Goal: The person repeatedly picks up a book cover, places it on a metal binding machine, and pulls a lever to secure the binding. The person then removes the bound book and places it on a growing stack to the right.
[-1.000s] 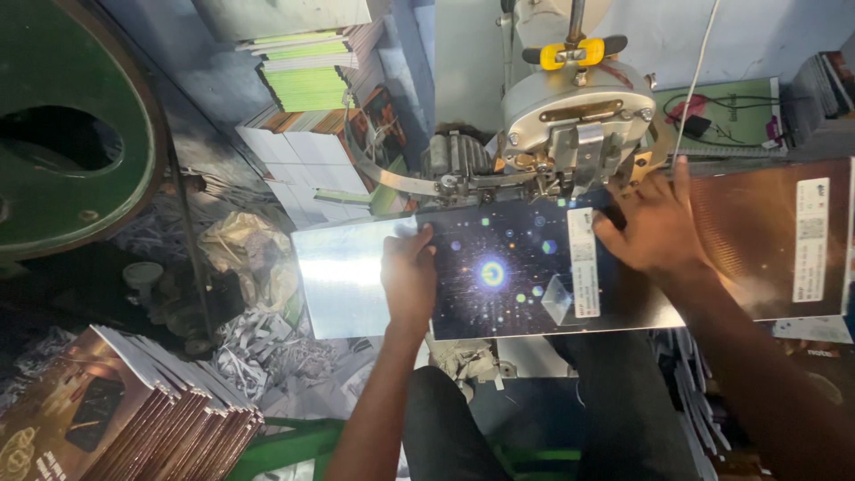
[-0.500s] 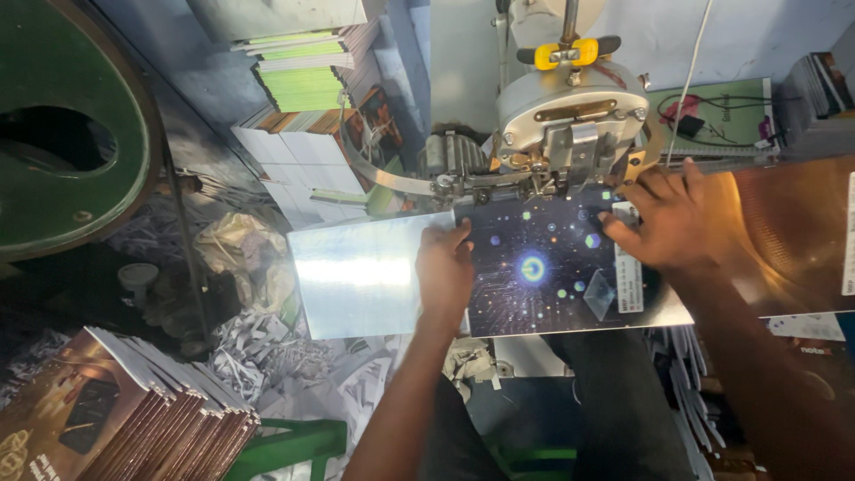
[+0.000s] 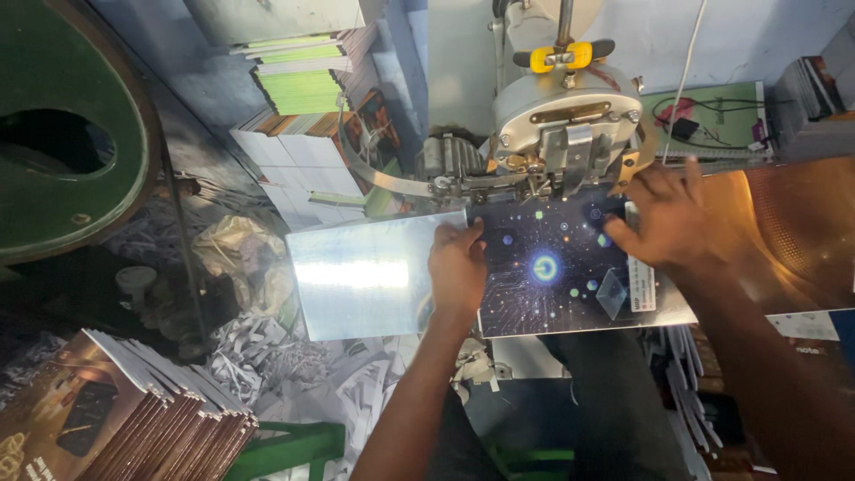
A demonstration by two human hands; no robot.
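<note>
The biggest thing here is the green wheel (image 3: 62, 134), well off beyond the left hand (image 3: 457, 267), standing on its own with a dark hole through it. Next in size is the grey machine head (image 3: 565, 116), just past the fingertips of both hands, with a yellow wing piece on its upright rod; its working parts hang right over the far edge of the sheet, which looks like why the sheet is pushed up under it.

The sheet itself is an opened glossy cover (image 3: 499, 267), lying flat across the table. The half under and outward of the left hand is bare and silvery, catching the light; the half between the hands is dark blue with a glowing ring and dots. The left hand lies palm down on the fold line, fingers spread and pressing, not gripping, which seems meant to keep the cover from sliding. The right hand (image 3: 668, 223) is also flat and open, fingers splayed on the far right corner of the printed half, just below the machine head, steadying that end.

Down near the left elbow is a leaning stack of brown booklets (image 3: 134, 419), spines fanned, within easy reach. Beyond the left hand, against the wall, sit piles of green and white booklets (image 3: 298, 89). Shredded paper trimmings (image 3: 267, 356) litter the floor between.
</note>
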